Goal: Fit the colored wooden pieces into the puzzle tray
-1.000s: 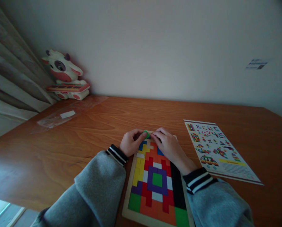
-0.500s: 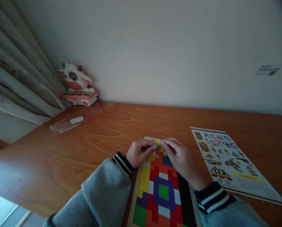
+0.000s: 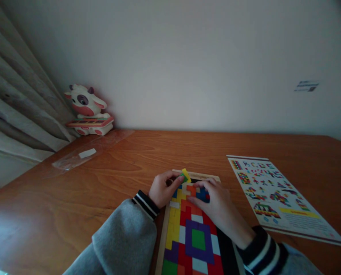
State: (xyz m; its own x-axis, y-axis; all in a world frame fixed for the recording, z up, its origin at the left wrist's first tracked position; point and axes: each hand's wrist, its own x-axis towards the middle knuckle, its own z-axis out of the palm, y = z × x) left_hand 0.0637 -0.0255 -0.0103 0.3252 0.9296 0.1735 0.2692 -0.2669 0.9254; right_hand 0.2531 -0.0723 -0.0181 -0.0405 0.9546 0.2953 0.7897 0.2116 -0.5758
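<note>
My left hand [image 3: 164, 188] is closed in a pinch on a green puzzle piece and a yellow puzzle piece [image 3: 186, 175], held above the far left corner of the board. A wooden tray puzzle [image 3: 160, 255] lies lengthwise before me, filled with coloured block pieces around a green centre [image 3: 198, 239]. Over its far end is my right hand [image 3: 216, 198], thumb and index finger apart on either side of an orange piece [image 3: 191, 190]. Whether those fingertips touch that piece I cannot tell. Dark blue pieces [image 3: 201, 195] lie partly under the right hand.
A printed pattern sheet [image 3: 290, 206] lies right of the board. At the back left stands a cow toy with a keyboard [image 3: 90, 124], and a clear plastic bag [image 3: 73, 157] lies in front of it. Behind the table is a wall [image 3: 187, 68]; a curtain [image 3: 21, 103] hangs left.
My right hand has let go of the yellow piece and moved down over the board, its fingers parting. The left hand keeps the green and yellow pieces, now tilted. The view has shifted slightly.
</note>
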